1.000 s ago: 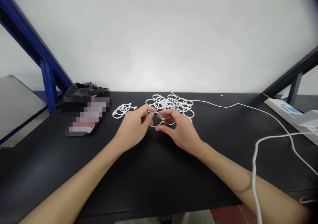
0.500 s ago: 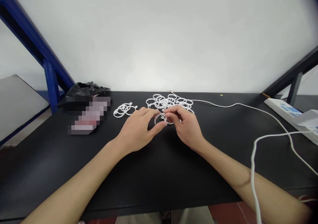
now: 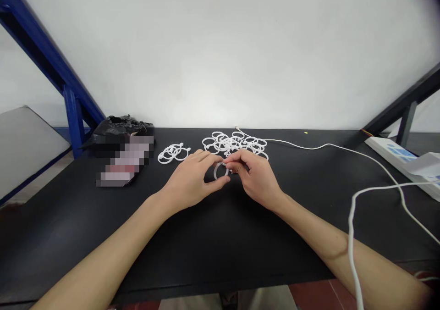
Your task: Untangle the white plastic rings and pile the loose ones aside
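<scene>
A white plastic curtain ring [image 3: 216, 171] is between my two hands, tilted up above the black table. My left hand [image 3: 189, 179] holds it, with fingertips at its top and the thumb near its lower right side. The fingers of my right hand [image 3: 258, 176] are closed in a pinch at the ring's upper right edge; their tips partly hide it. Just beyond my hands lies a loose pile of similar white rings [image 3: 255, 140], with small round knobs on them. A smaller group of rings [image 3: 173, 152] lies to the left, beyond my left hand.
On the black table [image 3: 220, 246] at the left sit a crumpled black plastic bag [image 3: 120, 123] and a pixelated item [image 3: 125, 161]. A white cable [image 3: 350, 223] loops across the right side, over my right forearm. A white box [image 3: 395, 152] with blue panels stands far right.
The held ring has turned and shifted slightly left and down. My right fingertips have moved left and closed onto its upper edge. My left hand has barely moved.
</scene>
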Demonstrator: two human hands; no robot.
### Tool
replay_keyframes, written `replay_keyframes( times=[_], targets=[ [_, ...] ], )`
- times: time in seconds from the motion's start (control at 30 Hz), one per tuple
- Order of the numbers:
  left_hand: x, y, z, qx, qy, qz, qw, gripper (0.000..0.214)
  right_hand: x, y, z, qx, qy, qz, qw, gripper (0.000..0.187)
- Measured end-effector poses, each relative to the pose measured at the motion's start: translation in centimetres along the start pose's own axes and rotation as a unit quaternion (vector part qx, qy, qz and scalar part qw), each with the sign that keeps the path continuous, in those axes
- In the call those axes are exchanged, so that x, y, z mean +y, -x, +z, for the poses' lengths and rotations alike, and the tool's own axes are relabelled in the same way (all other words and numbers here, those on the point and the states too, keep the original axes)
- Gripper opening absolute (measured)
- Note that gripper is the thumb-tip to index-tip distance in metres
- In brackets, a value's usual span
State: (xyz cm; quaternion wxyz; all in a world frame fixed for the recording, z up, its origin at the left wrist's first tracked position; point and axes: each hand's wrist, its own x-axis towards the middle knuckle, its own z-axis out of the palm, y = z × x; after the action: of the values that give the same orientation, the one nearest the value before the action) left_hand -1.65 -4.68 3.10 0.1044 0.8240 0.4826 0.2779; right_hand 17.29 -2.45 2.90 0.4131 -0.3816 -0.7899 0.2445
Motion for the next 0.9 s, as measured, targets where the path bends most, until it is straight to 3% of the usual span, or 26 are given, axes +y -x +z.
replay_keyframes(
  times=[0.3,0.43,0.6,0.73,0.9],
  targets=[
    [-0.1,0.0,0.1,0.004,-0.021,0.001,1.000,0.031,0.3,0.1,0.3,0.002,-0.019,0.026,0.999,0.009],
    [-1.0,-0.3,-0.1,0.047,-0.091,-0.048,0.994,0.032,0.6,0.3,0.5,-0.023,0.105,-0.009,0.994,0.023],
    [-3.1,-0.4,-0.5,0.069,-0.261,-0.161,0.949,0.038,1.0,0.4,0.5,-0.109,0.300,-0.023,0.947,0.024],
    [-4.3,-0.1,-0.5,0.036,-0.320,-0.198,0.926,0.038,1.4,0.3,0.5,-0.141,0.325,-0.017,0.935,0.019],
    [-4.0,0.0,-0.3,0.055,-0.316,-0.176,0.931,0.041,1.6,0.3,0.4,-0.128,0.300,-0.028,0.945,0.018]
  ],
)
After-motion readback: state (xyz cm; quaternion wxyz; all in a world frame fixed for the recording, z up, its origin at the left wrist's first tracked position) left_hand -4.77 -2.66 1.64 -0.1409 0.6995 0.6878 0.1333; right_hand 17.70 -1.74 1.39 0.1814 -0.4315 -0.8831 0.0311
